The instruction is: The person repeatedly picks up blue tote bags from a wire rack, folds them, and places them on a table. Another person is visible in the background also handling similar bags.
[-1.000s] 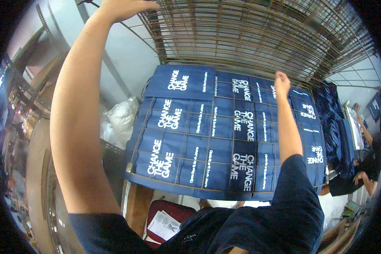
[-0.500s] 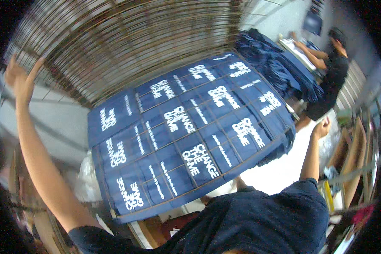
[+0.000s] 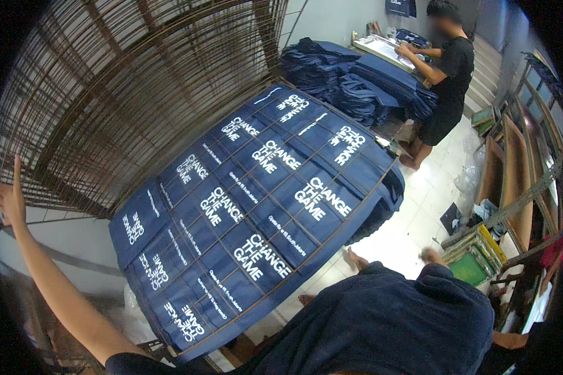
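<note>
My left hand (image 3: pixel 9 197) is raised at the far left with its fingers apart, beside the lifted wire shelves of a drying rack (image 3: pixel 94 125). Whether it touches the wires I cannot tell. My right hand is out of view. In front of me, several navy fabric pieces (image 3: pixel 281 215) with white printing lie side by side in rows. Thin brown wires of a rack level cross among them.
At the back right a person (image 3: pixel 453 81) in dark clothes works at a light board (image 3: pixel 381 50). Folded navy fabric (image 3: pixel 363 81) is heaped beside them. Framed screens (image 3: pixel 475 259) and a metal shelf frame (image 3: pixel 525 194) stand on the right, by the white tiled floor (image 3: pixel 413 206).
My view has swung to the right, bringing more of the floor and the other person into sight. My left hand sits lower in the picture. My right hand has left the view.
</note>
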Tool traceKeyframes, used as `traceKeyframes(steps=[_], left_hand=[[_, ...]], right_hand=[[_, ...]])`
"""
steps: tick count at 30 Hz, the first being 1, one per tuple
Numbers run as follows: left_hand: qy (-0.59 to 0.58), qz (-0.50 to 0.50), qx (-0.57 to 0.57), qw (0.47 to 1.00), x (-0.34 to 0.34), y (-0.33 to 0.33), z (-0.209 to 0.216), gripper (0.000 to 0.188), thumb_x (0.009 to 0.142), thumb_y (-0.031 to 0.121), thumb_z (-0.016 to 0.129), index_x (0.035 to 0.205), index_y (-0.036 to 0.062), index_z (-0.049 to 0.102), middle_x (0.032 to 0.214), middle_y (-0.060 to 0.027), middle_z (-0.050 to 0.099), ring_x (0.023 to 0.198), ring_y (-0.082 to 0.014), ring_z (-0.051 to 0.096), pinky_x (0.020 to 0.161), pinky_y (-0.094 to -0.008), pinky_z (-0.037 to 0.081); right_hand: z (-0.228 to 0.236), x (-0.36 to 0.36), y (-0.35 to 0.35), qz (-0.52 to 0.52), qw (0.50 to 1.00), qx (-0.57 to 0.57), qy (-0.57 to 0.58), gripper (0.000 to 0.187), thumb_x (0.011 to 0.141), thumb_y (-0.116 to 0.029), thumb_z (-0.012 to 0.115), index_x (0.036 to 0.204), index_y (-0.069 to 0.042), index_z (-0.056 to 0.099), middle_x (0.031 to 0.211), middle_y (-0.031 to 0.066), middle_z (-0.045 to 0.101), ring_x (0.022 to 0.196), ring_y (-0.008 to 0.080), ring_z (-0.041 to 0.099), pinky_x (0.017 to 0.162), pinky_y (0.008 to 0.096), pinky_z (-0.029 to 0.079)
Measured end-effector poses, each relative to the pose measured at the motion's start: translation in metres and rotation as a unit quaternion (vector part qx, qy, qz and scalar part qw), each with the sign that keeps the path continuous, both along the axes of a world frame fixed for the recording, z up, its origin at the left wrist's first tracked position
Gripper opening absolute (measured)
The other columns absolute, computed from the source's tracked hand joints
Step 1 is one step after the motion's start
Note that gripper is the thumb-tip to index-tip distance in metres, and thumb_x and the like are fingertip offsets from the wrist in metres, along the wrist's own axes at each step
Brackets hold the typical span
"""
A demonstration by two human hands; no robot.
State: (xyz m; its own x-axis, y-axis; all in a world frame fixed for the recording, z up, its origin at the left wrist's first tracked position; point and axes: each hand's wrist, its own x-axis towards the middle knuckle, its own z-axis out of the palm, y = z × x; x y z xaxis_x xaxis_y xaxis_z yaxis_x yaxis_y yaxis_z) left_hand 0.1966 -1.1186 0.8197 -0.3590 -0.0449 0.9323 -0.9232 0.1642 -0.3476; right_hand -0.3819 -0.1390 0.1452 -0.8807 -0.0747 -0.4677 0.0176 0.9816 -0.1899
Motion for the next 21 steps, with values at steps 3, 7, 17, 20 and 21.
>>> traceKeyframes(steps=[3, 7, 17, 20, 21], left_hand=[[-0.030, 0.005, -0.055, 0.998, -0.020, 0.040, 0.019, 0.092, 0.072, 0.073, 0.057, 0.142, 0.0226, 0.025, 0.144, -0.0097, 0.029, 0.133, -0.0312, 0.025, 0.104, -0.0551, 0.021], [-0.043, -0.077, -0.083, 0.993, -0.133, 0.097, -0.024, 0.090, 0.073, 0.074, 0.055, 0.143, 0.0268, 0.025, 0.145, -0.0077, 0.029, 0.133, -0.0311, 0.026, 0.103, -0.0574, 0.023], [0.027, 0.144, -0.084, 0.986, -0.390, 0.286, -0.054, 0.079, 0.067, 0.078, 0.057, 0.116, 0.0158, 0.057, 0.094, -0.0066, 0.058, 0.093, -0.0248, 0.054, 0.075, -0.0428, 0.042], [0.001, 0.113, -0.181, 0.977, -0.392, 0.276, -0.059, 0.075, 0.067, 0.079, 0.057, 0.101, 0.0119, 0.062, 0.081, -0.0051, 0.059, 0.081, -0.0230, 0.057, 0.070, -0.0392, 0.045], [-0.017, 0.107, -0.183, 0.977, -0.390, 0.272, -0.056, 0.076, 0.067, 0.079, 0.056, 0.101, 0.0112, 0.062, 0.080, -0.0056, 0.059, 0.080, -0.0235, 0.057, 0.070, -0.0387, 0.045]], right_hand=[[0.054, -0.054, -0.111, 0.029, 0.984, -0.149, 0.097, 0.042, 0.080, -0.029, 0.064, 0.116, -0.009, 0.060, 0.104, 0.0205, 0.064, 0.099, 0.0316, 0.062, 0.087, 0.0379, 0.048], [0.087, -0.102, -0.163, 0.077, 0.983, -0.161, 0.041, 0.042, 0.079, -0.031, 0.064, 0.116, -0.010, 0.060, 0.100, 0.0201, 0.065, 0.095, 0.0331, 0.063, 0.086, 0.0386, 0.049], [-0.014, -0.215, -0.103, 0.159, 0.980, -0.036, -0.110, 0.045, 0.077, -0.034, 0.065, 0.117, -0.013, 0.061, 0.113, 0.0159, 0.062, 0.108, 0.0307, 0.058, 0.093, 0.0402, 0.045], [-0.025, -0.260, -0.071, 0.098, 0.989, -0.044, -0.101, 0.043, 0.076, -0.033, 0.066, 0.113, -0.012, 0.063, 0.110, 0.0161, 0.064, 0.105, 0.0303, 0.059, 0.092, 0.0387, 0.046], [-0.029, -0.274, -0.066, 0.080, 0.990, -0.060, -0.095, 0.041, 0.075, -0.033, 0.066, 0.110, -0.011, 0.064, 0.108, 0.0165, 0.064, 0.104, 0.0303, 0.060, 0.091, 0.0379, 0.047]])
